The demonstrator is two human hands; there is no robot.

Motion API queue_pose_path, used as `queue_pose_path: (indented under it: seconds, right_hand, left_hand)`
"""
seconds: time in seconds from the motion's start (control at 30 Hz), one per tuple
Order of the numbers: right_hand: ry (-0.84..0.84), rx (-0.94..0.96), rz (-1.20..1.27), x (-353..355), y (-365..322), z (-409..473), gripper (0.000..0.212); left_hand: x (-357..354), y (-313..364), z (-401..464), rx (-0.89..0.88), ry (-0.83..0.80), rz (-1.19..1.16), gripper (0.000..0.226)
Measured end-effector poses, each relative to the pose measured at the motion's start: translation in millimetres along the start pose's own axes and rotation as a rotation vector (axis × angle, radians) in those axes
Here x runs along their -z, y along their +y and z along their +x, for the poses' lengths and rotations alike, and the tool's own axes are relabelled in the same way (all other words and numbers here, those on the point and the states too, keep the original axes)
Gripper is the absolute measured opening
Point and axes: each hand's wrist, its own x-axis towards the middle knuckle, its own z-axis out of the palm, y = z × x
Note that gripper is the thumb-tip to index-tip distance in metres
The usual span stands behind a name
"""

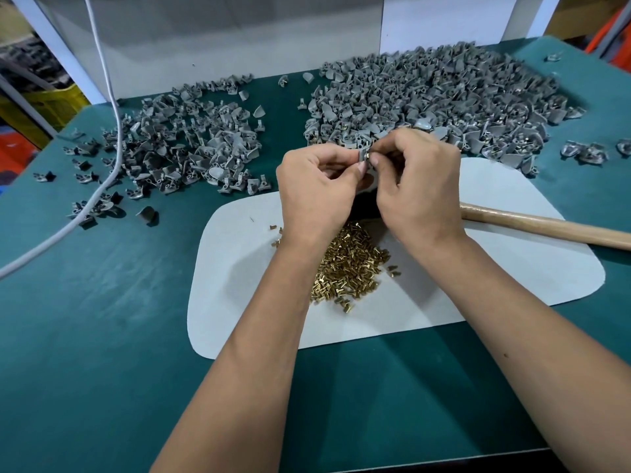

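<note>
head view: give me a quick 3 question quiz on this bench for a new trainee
1. True or false: the wooden handle lies to the left of the left hand.
2. The loose brass pieces lie on: A the white mat; B the green table cover; C a yellow crate.
3. What do the left hand and the right hand pinch between them?

Key
1. False: it lies to the right of both hands.
2. A
3. One grey part, with a brass piece at it.
</note>
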Motion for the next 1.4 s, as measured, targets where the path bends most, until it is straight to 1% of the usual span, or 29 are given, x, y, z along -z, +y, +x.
queue_pose_path:
  seconds: [0.13,0.3,0.37,0.47,0.53,0.63,0.67,0.73,0.8,0.83,0.93,1.0,1.07,1.13,1.2,1.3,1.33,1.4]
  right_hand:
    - [-0.011,-0.026,-0.012,-1.9,-0.2,-0.4,0.007]
    - [-0.021,-0.074,-0.013,1.6,-0.5,0.0,0.008]
    - [-0.05,-0.076,-0.015,5.5,-0.9,1.6,0.008]
    - [-0.181,-0.064,0.045,19.1,0.2,7.5,0.009]
    - [-0.275,-0.068,0.03,33.7,8.0,13.8,0.011]
    - [-0.452,-0.136,-0.139,58.0,26.5,24.7,0.006]
    - [-0.522,-0.172,-0.215,65.9,33.8,28.1,0.006]
    - [-0.69,-0.218,-0.371,77.8,46.3,33.2,0.01]
    - [-0.845,-0.257,-0.461,82.8,53.5,33.5,0.02]
    - [-0.886,-0.277,-0.467,82.2,55.6,31.8,0.021]
    - [-0.887,-0.278,-0.462,78.1,59.5,27.3,0.018]
    - [-0.89,-0.245,-0.497,78.3,60.2,29.3,0.02]
    - [-0.869,-0.234,-0.491,79.9,59.5,35.3,0.027]
    - [-0.8,-0.25,-0.412,80.9,56.2,42.2,0.032]
    - [-0.701,-0.265,-0.332,80.4,49.0,47.3,0.031]
    - [-0.564,-0.234,-0.245,73.4,34.7,48.6,0.035]
    - [-0.556,-0.223,-0.22,69.9,28.2,46.7,0.036]
    - [-0.596,-0.188,-0.176,61.4,16.4,41.1,0.036]
  left_hand:
    - [0.1,0.2,-0.5,-0.033,0.002,0.051,0.014]
    - [-0.7,3.6,-3.1,-0.165,-0.063,0.199,0.015]
    - [-1.7,3.9,-4.7,-0.203,-0.062,0.243,0.014]
    - [-1.1,3.5,-5.1,-0.221,-0.017,0.306,0.017]
    - [-0.5,4.3,-4.2,-0.204,-0.013,0.342,0.023]
    - [4.6,5.5,-2.0,-0.201,0.0,0.405,0.039]
    - [7.0,6.4,-1.3,-0.203,0.02,0.417,0.039]
    - [12.3,8.1,0.5,-0.209,0.051,0.435,0.026]
    - [15.6,7.2,3.1,-0.22,0.018,0.515,0.009]
    - [16.7,6.2,4.2,-0.22,-0.019,0.559,0.005]
    - [17.4,0.5,5.9,-0.207,-0.127,0.598,0.005]
    - [18.0,-1.1,5.7,-0.207,-0.141,0.599,0.005]
    - [20.1,-2.6,6.5,-0.188,-0.135,0.562,0.006]
    - [21.9,-5.0,8.8,-0.147,-0.143,0.509,0.009]
    - [21.2,-5.7,9.3,-0.096,-0.135,0.451,0.012]
    - [20.3,-6.9,9.6,-0.056,-0.13,0.393,0.021]
    - [19.9,-6.9,9.1,-0.045,-0.132,0.383,0.023]
    - [19.7,-7.7,9.4,-0.027,-0.14,0.375,0.025]
